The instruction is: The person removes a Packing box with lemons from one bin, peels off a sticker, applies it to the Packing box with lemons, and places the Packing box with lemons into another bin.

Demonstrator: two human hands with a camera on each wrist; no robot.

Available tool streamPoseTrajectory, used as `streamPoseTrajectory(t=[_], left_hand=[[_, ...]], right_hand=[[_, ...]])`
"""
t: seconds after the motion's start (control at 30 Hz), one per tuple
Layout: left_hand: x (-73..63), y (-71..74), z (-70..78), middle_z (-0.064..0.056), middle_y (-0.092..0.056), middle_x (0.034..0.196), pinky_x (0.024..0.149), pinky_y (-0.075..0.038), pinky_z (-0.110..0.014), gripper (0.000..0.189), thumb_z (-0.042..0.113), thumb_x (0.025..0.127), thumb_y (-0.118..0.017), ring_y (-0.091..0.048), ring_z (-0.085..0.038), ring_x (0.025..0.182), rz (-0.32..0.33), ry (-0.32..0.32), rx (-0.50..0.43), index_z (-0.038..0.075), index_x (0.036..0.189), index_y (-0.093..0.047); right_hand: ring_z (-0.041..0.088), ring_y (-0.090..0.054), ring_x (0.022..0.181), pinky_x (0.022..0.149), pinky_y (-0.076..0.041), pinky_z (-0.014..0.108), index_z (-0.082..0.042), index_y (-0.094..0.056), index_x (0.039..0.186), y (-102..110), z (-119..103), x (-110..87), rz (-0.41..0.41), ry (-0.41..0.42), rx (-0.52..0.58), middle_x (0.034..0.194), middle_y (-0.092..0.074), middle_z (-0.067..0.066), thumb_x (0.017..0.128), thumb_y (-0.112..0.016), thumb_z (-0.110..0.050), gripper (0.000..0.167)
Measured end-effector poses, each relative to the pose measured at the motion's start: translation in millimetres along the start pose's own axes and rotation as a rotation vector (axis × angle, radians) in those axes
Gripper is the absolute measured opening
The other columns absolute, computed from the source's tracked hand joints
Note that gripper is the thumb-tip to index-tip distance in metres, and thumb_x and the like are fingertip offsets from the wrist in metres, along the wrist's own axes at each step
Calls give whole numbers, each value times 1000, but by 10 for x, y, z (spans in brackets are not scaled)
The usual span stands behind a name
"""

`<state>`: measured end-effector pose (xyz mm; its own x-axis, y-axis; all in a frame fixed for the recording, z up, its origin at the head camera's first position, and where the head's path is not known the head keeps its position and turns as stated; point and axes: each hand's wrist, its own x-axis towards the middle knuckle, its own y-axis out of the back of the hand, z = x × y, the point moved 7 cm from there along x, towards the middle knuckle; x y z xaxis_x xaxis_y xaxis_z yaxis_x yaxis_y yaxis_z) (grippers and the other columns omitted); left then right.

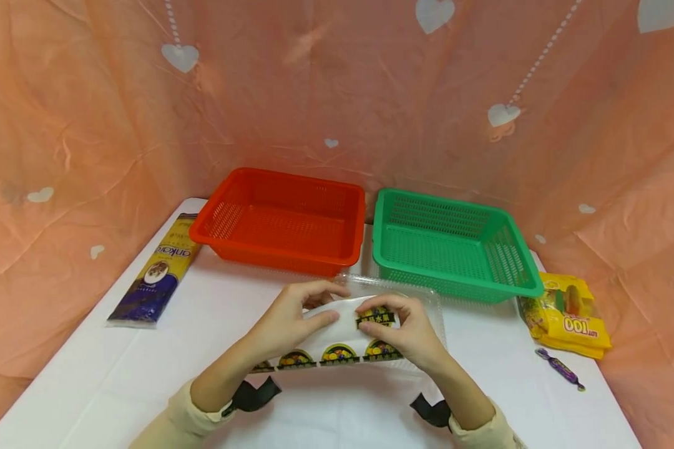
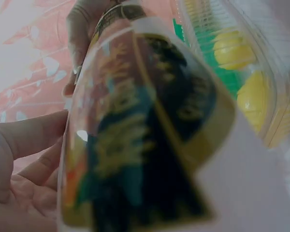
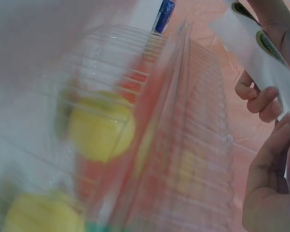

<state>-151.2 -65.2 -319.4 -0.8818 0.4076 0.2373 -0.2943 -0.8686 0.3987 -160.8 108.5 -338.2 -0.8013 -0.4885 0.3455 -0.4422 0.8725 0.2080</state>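
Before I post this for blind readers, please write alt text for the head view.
A left hand and right hand hold a printed sheet by a clear box on a white table. A red basket and green basket stand behind; a blue-yellow packet lies left, a yellow bag and purple sweet right.

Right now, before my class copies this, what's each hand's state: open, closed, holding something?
Left hand: closed, holding a thin white sheet with colourful fruit labels.
Right hand: closed, pinching that same sheet.
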Motion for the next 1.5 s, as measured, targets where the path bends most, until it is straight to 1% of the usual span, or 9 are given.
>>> streamPoseTrajectory(t=[0.13, 0.23, 0.33, 0.43, 0.53, 0.67, 0.97, 1.13, 1.5], left_hand=[[7, -30, -21, -8, -68, 119, 76, -54, -27, 30, 2, 92, -69, -64, -19, 94, -10, -9, -80, 5, 121, -68], [9, -21, -43, -12, -69, 117, 72, -55, -26, 29, 0, 91, -69, -66, -20, 92, 35, -8, -101, 3, 119, -69], [18, -3, -55, -13, -71, 108, 68, -57, -27, 28, -3, 90, -68, -67, -21, 87, 91, -5, -120, 2, 117, -70], [34, 9, -61, -14, -71, 99, 70, -58, -29, 29, -5, 89, -68, -68, -22, 85, 146, -4, -162, 0, 118, -69], [41, 23, -60, -15, -70, 97, 71, -59, -30, 30, -5, 89, -68, -70, -23, 84, 208, -13, -228, -1, 119, -66], [32, 14, -45, -19, -68, 100, 74, -60, -33, 31, -4, 90, -69, -70, -24, 85, 273, -46, -323, -4, 120, -62], [-15, -139, -74, -18, -61, 108, 78, -59, -34, 35, -11, 92, -60, -67, -20, 94, 311, -41, -624, -9, 125, -50], [-43, -200, -78, -17, -58, 109, 80, -59, -37, 39, -10, 93, -59, -67, -22, 95, 317, -30, -677, -9, 130, -47], [-81, -355, -3, -35, -57, 126, 84, -58, -36, 41, -6, 97, -55, -68, -17, 104, 130, -3, -658, -19, 135, -47]], right_hand=[[18, -60, 108, 87, -53, 27, 3, -69, 114, 40, -69, 19, 16, 54, -63, 115, -68, 9, 83, -74, 8, 32], [22, -53, 123, 104, -43, 29, 3, -68, 118, 109, -170, 8, 103, 165, -133, 128, -60, 12, 82, -75, 9, 38], [27, -47, 129, 109, -38, 33, 5, -69, 114, 153, -364, -44, 258, 413, -281, 132, -56, 19, 87, -77, -4, 30], [34, -55, 120, 107, -40, 39, 9, -72, 105, 89, -584, -137, 396, 758, -431, 122, -62, 26, 90, -75, -11, 25], [38, -62, 111, 104, -45, 42, 12, -72, 102, -55, -667, -187, 389, 978, -513, 113, -67, 28, 91, -72, -6, 21], [36, -59, 122, 108, -42, 40, 13, -68, 114, -178, -600, -131, 290, 925, -564, 125, -64, 25, 93, -71, -10, 31], [39, -44, 136, 116, -29, 47, 12, -58, 129, -144, -482, -66, 228, 745, -568, 140, -53, 26, 98, -66, -17, 44], [39, -42, 138, 117, -26, 50, 12, -58, 130, -121, -469, -54, 218, 692, -558, 139, -54, 25, 100, -61, -19, 43], [37, -54, 128, 113, -34, 49, 13, -68, 113, -49, -551, -127, 327, 814, -546, 125, -65, 24, 95, -69, -13, 32]])
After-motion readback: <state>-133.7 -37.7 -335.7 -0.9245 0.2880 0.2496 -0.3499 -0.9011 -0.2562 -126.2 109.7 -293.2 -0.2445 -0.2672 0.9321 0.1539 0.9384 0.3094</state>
